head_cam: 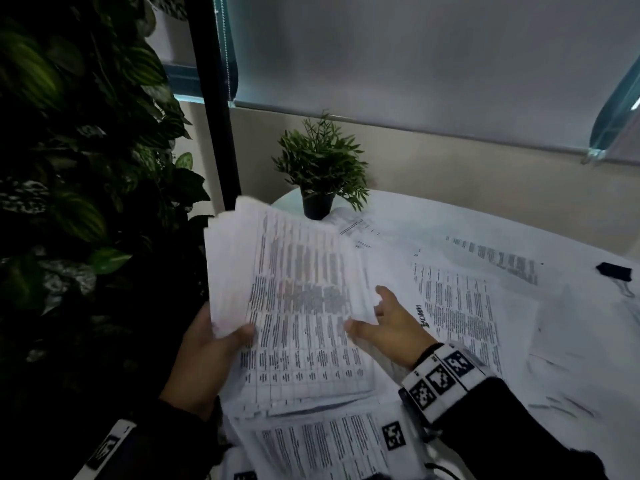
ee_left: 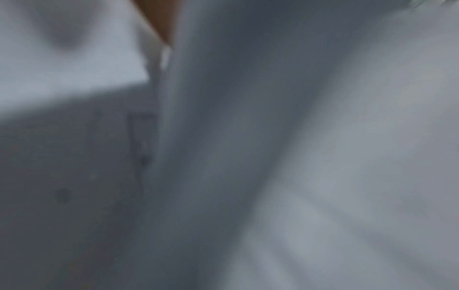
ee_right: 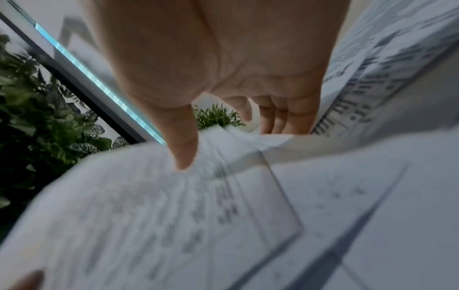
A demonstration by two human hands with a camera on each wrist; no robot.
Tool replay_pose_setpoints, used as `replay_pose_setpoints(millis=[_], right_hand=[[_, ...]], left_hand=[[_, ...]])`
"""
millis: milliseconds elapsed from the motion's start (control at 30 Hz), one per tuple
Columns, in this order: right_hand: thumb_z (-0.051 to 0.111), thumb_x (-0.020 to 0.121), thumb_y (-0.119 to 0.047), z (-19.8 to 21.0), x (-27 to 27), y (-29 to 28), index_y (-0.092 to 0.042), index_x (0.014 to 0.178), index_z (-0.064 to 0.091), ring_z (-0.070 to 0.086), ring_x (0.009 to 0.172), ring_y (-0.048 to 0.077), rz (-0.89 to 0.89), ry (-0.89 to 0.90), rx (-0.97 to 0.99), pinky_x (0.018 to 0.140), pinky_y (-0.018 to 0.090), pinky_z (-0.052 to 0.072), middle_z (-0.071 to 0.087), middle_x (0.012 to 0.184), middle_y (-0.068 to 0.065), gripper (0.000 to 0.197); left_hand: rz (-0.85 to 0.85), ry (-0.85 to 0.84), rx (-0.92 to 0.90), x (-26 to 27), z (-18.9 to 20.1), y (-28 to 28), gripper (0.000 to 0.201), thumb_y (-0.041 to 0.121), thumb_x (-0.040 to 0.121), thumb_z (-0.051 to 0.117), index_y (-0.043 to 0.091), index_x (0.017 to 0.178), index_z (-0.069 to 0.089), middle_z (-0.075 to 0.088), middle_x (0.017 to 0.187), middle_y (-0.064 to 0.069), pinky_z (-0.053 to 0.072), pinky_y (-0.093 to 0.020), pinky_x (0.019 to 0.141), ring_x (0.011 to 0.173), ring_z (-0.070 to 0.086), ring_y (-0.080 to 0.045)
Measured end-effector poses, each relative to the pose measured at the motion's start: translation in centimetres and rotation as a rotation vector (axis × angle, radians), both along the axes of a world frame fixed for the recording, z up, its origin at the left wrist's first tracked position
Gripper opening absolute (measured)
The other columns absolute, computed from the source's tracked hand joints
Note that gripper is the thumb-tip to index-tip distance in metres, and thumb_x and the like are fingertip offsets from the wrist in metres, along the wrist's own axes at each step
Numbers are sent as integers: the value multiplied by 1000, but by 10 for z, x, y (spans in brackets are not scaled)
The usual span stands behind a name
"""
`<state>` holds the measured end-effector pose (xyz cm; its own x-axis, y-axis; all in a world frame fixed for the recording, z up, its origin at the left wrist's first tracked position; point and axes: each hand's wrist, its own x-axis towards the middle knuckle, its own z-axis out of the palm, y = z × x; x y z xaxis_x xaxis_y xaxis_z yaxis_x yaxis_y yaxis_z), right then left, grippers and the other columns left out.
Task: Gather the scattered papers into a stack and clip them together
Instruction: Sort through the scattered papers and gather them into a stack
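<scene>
This looks like an office corner where I am working. In front of me is a white round table (head_cam: 398,209) covered with printed sheets (head_cam: 457,306) full of small tables and lines of text, the kind of paperwork an office produces. A black binder clip (head_cam: 613,271) lies near the table's far right edge. A small potted plant (head_cam: 320,171) in a dark pot stands at the back of the table. Behind it a grey roller blind (head_cam: 398,64) is pulled down over the window. To my left a wall of large green leaves (head_cam: 69,150) rises beside a black post (head_cam: 216,98).
</scene>
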<state>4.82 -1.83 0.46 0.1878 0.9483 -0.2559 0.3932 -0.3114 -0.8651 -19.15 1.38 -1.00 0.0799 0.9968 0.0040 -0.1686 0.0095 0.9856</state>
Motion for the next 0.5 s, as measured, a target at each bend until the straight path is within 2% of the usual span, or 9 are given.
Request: replay_pose_setpoints(millis=[67,133,167,200,267,333,367,433,500], right_hand=[[73,75,-31,16,0,-7,-23,136,32,59,109,10,-3,203,220,91,30,52,57,125,-4,73],[70,72,-25,39,1,-15,-23,122,45,62,103,4,-57,309,482,93,29,52,66,110,-14,56],[68,71,-20,52,1,-19,-22,117,49,64,101,3,-80,356,619,89,25,53,68,106,-16,50],[65,71,-15,64,2,-23,-22,112,51,65,99,2,-94,375,741,85,20,53,70,103,-18,44],[62,74,-11,82,1,-30,-23,105,52,65,96,-1,-89,320,906,81,15,51,70,99,-20,35],[63,80,-12,88,0,-35,-27,103,50,63,96,-2,-87,246,951,82,15,50,68,99,-22,30],[65,81,-18,85,-1,-36,-28,103,49,63,97,0,-88,229,940,83,17,51,68,101,-21,29],[70,77,-42,72,-1,-38,-32,106,51,64,101,6,-104,206,878,84,22,53,67,106,-15,36],[68,71,-55,57,-1,-41,-38,103,53,65,100,11,-123,225,793,85,31,56,67,107,-10,39]], left_hand=[[-46,-47,105,-2,24,-4,46,-2,78,66,14,120,57,71,112,-9,54,-43,89,106,66,-29],[-55,-74,254,-3,53,-10,48,5,79,59,13,126,53,70,115,-5,56,-34,86,107,66,-23],[-46,-82,339,-2,67,-14,51,7,79,57,13,130,50,68,119,-2,54,-29,89,111,64,-19],[-27,-94,420,-1,79,-18,53,7,81,54,14,133,45,66,123,1,51,-24,91,115,61,-15],[-20,-88,539,2,92,-24,51,6,87,49,25,134,39,61,129,11,47,-16,94,121,56,-6],[-19,-55,561,3,86,-22,48,8,89,49,31,129,37,58,128,17,45,-14,94,122,53,-1],[-22,-41,537,3,80,-21,47,9,89,53,30,129,38,58,128,16,46,-16,95,122,53,-2],[-30,4,470,3,63,-17,44,14,89,61,24,127,41,59,129,9,48,-23,97,121,54,-7],[-42,33,404,5,47,-14,39,21,85,66,24,119,47,63,122,10,51,-24,93,116,58,-9]])
